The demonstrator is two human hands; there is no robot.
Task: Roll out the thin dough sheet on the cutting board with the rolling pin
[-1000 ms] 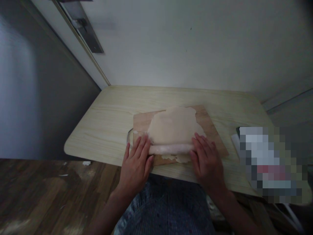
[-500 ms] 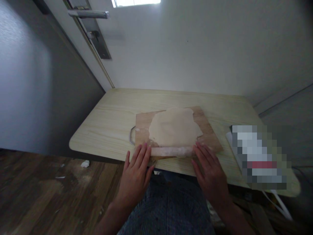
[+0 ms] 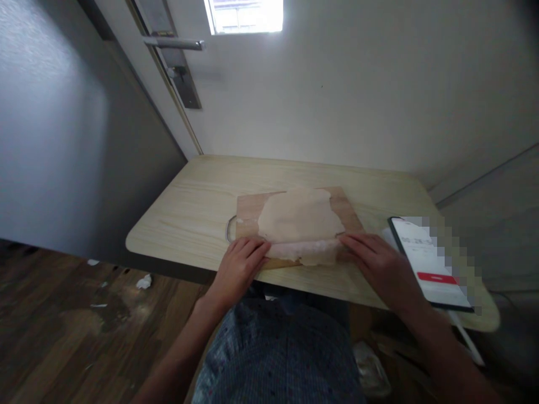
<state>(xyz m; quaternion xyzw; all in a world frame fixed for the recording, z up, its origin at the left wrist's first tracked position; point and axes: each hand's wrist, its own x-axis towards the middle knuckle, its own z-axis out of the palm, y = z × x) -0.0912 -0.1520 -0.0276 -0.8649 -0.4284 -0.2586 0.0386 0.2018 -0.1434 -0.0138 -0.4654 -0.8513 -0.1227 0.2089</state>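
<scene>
A wide, thin sheet of pale dough (image 3: 298, 216) lies on a wooden cutting board (image 3: 248, 207). Across its near part rests a whitish rolling pin (image 3: 303, 250), with a ragged strip of dough showing on my side of it. The fingers of my left hand (image 3: 242, 264) bend over the pin's left end. At the right end, my right hand (image 3: 377, 264) has its fingers closed on the pin, slightly blurred by motion. Both hands hide the ends of the pin.
The board sits on a light wood-grain table (image 3: 181, 207) against a white door (image 3: 337, 101). A phone (image 3: 429, 264) with a lit screen lies right of my right hand. A metal loop handle (image 3: 229, 229) sticks out of the board's left side. White scraps (image 3: 144, 281) lie on the floor.
The rolling pin has moved away from me onto the dough, so a strip of dough now shows on its near side. Both hands have moved with it, and the camera view has shifted.
</scene>
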